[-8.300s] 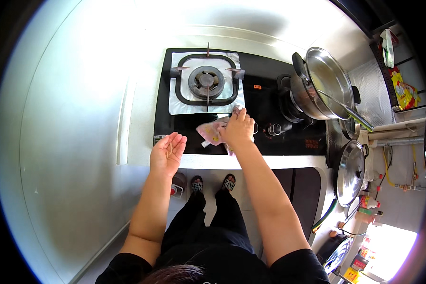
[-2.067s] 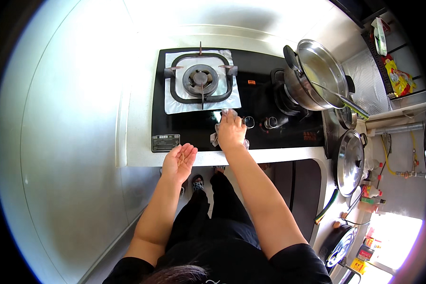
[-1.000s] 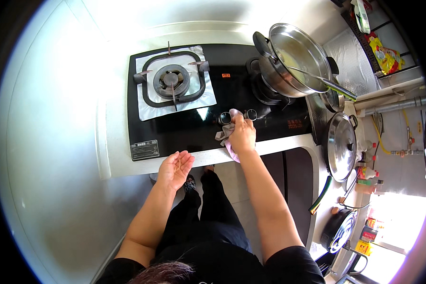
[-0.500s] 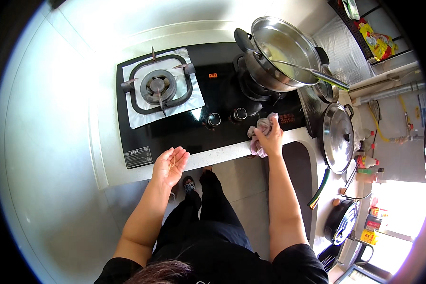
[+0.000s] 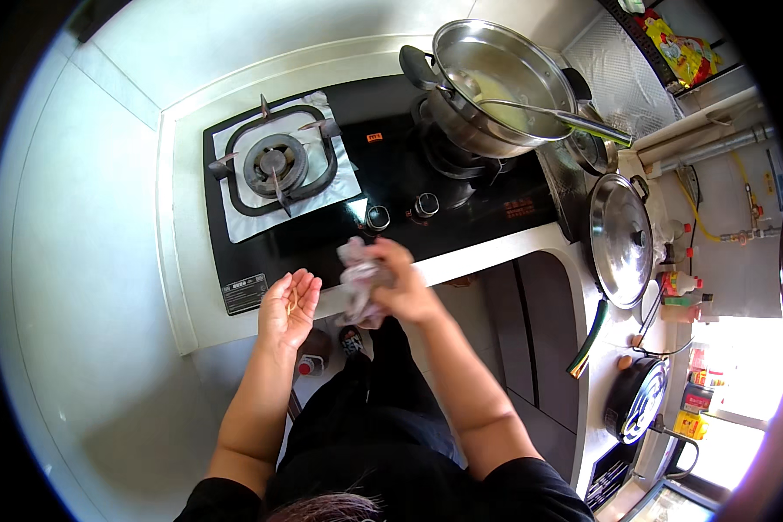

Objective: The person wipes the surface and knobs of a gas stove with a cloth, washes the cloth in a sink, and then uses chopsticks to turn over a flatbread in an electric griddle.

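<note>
My right hand (image 5: 405,285) grips a crumpled pale pink-grey cloth (image 5: 358,280), which hangs above the counter's front edge below the knobs of the black gas hob (image 5: 365,174). To its left, my left hand (image 5: 285,317) is turned palm up and lightly cupped, its fingers stretched out. A thin yellowish strip (image 5: 294,301) lies on that palm; its kind is too small to make out. The left burner (image 5: 275,164), ringed by foil, stands bare behind this hand. Both hands are apart from the hob's surface.
A steel pot (image 5: 470,126) with a ladle (image 5: 565,118) across it stands on the right burner. At the right are a large lid (image 5: 619,239), a black pan (image 5: 635,400) and several bottles. A red-capped jug (image 5: 311,358) stands on the floor below the counter.
My right hand has carried the cloth left from the hob's right front edge to near my left hand. The left hand stays palm up with the strip. The view has shifted slightly.
</note>
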`<state>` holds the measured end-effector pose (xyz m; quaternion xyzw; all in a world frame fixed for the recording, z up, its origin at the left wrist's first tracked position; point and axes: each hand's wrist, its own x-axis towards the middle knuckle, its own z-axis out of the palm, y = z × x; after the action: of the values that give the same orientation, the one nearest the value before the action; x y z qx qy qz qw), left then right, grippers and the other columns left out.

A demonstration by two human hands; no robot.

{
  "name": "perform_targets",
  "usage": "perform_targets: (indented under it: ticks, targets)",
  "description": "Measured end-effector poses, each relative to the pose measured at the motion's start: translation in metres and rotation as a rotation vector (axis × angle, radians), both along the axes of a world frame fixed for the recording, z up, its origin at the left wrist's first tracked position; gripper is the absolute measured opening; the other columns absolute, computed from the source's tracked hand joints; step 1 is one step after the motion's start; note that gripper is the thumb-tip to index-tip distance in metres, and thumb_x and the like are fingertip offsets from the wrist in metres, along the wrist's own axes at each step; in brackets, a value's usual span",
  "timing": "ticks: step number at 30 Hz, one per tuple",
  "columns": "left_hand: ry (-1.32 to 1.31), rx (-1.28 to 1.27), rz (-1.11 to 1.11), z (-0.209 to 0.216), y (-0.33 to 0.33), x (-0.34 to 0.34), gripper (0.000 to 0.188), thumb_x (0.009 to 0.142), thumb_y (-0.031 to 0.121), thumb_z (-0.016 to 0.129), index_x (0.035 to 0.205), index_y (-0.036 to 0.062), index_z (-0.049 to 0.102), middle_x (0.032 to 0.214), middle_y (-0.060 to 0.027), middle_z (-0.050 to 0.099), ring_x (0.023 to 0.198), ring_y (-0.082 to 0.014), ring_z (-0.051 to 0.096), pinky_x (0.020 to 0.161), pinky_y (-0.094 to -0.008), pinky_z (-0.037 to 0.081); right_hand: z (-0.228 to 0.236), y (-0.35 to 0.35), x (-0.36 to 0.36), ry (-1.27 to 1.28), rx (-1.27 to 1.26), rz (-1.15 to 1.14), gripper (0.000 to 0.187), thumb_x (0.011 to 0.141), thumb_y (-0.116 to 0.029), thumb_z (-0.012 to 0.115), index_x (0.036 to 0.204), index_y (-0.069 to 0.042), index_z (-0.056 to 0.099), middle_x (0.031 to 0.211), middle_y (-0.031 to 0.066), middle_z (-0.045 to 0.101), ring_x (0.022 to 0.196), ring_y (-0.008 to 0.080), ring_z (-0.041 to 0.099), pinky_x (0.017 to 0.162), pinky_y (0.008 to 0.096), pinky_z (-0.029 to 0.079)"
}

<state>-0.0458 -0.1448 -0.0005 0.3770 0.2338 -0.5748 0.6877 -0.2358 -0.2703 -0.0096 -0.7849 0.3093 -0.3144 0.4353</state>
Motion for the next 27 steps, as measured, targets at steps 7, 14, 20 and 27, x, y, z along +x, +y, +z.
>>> perform_targets:
  ticks: [7,14,20,27]
  targets:
    - [0.043,0.029,0.028,-0.010,0.015,-0.001,0.017,0.088,0.012,0.055,0.094,-0.0023,0.061,0.088,-0.0111,0.067,0.086,-0.0250,0.066,0.078,-0.0320,0.057,-0.041,-0.071,-0.112,0.308,0.164,-0.683,0.054,0.083,-0.036,0.064,0.128,-0.010,0.049,0.123,0.0230,0.050,0.111,0.0349,0.049,0.094,0.0429,0.040]
    - [0.079,0.011,0.046,-0.013,0.034,-0.010,0.019,0.089,0.014,0.054,0.094,-0.0026,0.062,0.088,-0.0113,0.067,0.086,-0.0264,0.066,0.077,-0.0324,0.057,-0.030,-0.033,-0.037,0.727,-0.239,-0.708,0.051,0.077,-0.041,0.065,0.122,-0.019,0.056,0.134,0.0134,0.044,0.109,0.0408,0.044,0.088,0.0489,0.041]
    - [0.055,0.023,0.108,-0.007,0.045,-0.007,0.020,0.089,0.014,0.054,0.097,-0.0029,0.061,0.089,-0.0113,0.067,0.089,-0.0258,0.066,0.080,-0.0332,0.056,-0.040,0.031,0.034,0.561,-0.526,-0.489,0.057,0.064,-0.034,0.078,0.112,-0.009,0.059,0.107,0.0064,0.049,0.097,0.0297,0.047,0.079,0.0417,0.044]
    - [-0.005,0.035,0.186,-0.011,0.076,0.010,0.019,0.090,0.015,0.052,0.096,-0.0007,0.061,0.087,-0.0101,0.067,0.085,-0.0249,0.066,0.074,-0.0318,0.057,-0.037,0.092,0.131,0.435,-0.480,0.101,0.040,0.065,-0.028,0.075,0.101,-0.015,0.063,0.102,0.0036,0.052,0.096,0.0265,0.049,0.073,0.0371,0.044]
